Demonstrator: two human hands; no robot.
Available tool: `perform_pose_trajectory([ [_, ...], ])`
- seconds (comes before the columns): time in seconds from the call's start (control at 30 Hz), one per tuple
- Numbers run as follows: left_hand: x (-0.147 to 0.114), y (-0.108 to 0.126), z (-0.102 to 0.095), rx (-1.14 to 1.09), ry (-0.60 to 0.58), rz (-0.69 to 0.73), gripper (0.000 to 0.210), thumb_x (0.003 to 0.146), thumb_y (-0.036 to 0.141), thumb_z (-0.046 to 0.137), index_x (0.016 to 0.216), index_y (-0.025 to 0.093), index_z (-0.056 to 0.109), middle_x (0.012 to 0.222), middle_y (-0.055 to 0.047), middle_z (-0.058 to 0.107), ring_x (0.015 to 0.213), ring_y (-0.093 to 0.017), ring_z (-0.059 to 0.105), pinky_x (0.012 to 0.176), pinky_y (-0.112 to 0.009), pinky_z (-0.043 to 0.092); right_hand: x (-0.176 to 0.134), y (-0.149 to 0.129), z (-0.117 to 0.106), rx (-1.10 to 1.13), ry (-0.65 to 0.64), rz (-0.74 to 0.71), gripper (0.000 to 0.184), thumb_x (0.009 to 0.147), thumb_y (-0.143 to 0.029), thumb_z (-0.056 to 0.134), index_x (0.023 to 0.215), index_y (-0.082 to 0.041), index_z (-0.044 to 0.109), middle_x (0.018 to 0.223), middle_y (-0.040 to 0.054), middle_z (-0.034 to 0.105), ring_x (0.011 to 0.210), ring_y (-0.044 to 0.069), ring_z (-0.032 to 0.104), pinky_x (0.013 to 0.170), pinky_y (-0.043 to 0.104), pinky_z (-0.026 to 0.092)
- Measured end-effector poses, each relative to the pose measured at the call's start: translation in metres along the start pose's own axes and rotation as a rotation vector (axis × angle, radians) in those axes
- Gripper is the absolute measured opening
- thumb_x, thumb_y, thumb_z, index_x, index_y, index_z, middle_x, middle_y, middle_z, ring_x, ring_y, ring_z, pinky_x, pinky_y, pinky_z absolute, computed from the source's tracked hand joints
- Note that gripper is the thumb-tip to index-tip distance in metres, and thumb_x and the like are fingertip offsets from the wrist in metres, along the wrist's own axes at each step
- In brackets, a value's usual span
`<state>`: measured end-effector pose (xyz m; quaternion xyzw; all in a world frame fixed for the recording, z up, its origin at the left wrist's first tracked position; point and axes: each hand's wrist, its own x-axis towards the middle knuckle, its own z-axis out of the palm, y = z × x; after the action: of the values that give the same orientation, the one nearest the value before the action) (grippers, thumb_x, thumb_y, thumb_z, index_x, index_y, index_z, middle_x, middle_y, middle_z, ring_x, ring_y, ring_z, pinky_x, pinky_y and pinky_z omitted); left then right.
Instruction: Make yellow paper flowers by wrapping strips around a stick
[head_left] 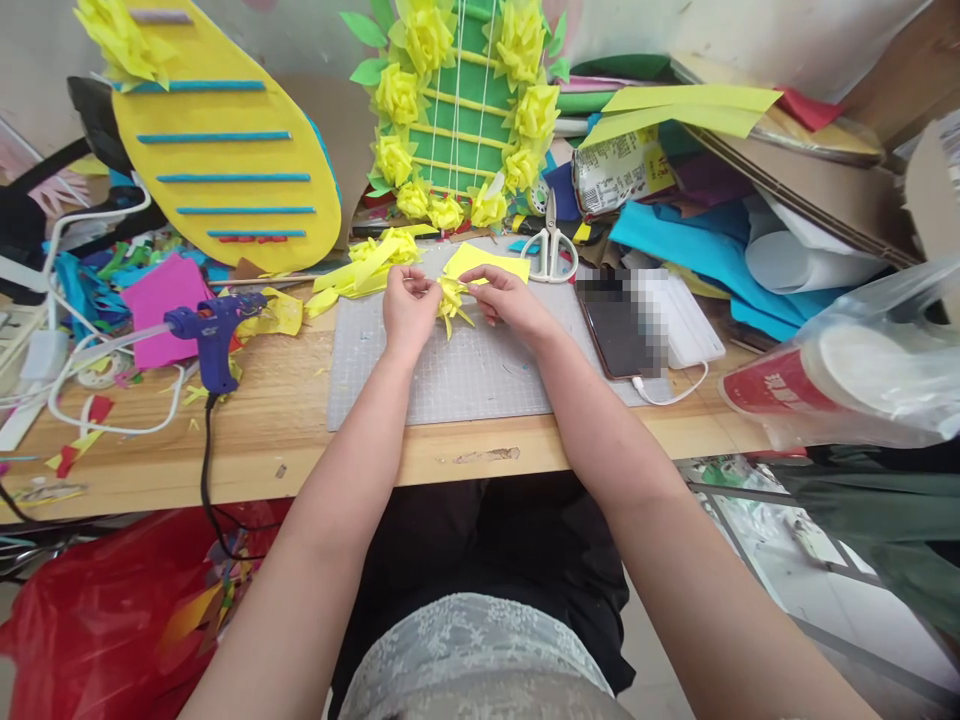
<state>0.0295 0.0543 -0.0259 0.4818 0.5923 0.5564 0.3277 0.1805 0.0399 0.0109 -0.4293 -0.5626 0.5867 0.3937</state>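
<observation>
Between my two hands is a yellow paper flower with loose strips hanging down, held over the grey cutting mat. My left hand pinches it from the left with thumb and fingers. From the right, my right hand grips its edge, fingers bent. Just behind them lies a yellow paper sheet. More cut yellow paper pieces are heaped beyond my left hand. White-handled scissors rest behind my right hand.
A blue glue gun with its cord stands at left. A phone, a white power bank and a bagged cup are at right. Behind stand a yellow striped cutout and a green flower-edged panel. Coloured paper is piled right.
</observation>
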Motion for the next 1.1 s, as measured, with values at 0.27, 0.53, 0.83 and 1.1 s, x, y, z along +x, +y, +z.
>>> perform_pose_trajectory([
  [0.27, -0.002, 0.015, -0.01, 0.074, -0.152, 0.193, 0.03, 0.066, 0.006, 0.057, 0.092, 0.021, 0.055, 0.092, -0.001, 0.065, 0.079, -0.011, 0.058, 0.066, -0.023, 0.048, -0.003, -0.002, -0.002, 0.047, -0.059, -0.015, 0.017, 0.08, -0.028, 0.058, 0.092, -0.016, 0.055, 0.045, -0.0114, 0.03, 0.041, 0.003, 0.027, 0.04, 0.016, 0.028],
  [0.53, -0.003, 0.029, -0.019, 0.139, -0.33, 0.31, 0.024, 0.068, 0.006, 0.056, 0.088, 0.019, 0.061, 0.092, -0.001, 0.067, 0.083, -0.011, 0.059, 0.072, -0.024, 0.048, 0.001, -0.003, -0.001, -0.068, 0.05, -0.07, 0.01, 0.08, -0.022, 0.058, 0.076, -0.013, 0.056, 0.045, -0.0089, 0.04, 0.041, 0.003, 0.033, 0.041, 0.017, 0.029],
  [0.83, -0.002, 0.029, -0.017, 0.161, -0.311, 0.321, 0.022, 0.069, 0.005, 0.054, 0.085, 0.019, 0.063, 0.087, -0.002, 0.067, 0.082, -0.012, 0.06, 0.071, -0.025, 0.048, 0.001, -0.001, -0.003, -0.143, 0.026, -0.111, 0.019, 0.081, -0.032, 0.057, 0.085, -0.014, 0.061, 0.05, -0.0058, 0.048, 0.044, 0.004, 0.038, 0.046, 0.019, 0.03],
  [1.1, -0.003, 0.029, -0.015, 0.084, -0.299, 0.274, 0.017, 0.073, 0.008, 0.056, 0.084, 0.018, 0.063, 0.086, -0.001, 0.066, 0.08, -0.011, 0.06, 0.067, -0.022, 0.046, -0.007, -0.009, -0.01, -0.133, -0.052, -0.143, 0.024, 0.081, -0.027, 0.056, 0.1, -0.013, 0.06, 0.047, -0.0063, 0.046, 0.045, 0.005, 0.041, 0.047, 0.019, 0.031],
])
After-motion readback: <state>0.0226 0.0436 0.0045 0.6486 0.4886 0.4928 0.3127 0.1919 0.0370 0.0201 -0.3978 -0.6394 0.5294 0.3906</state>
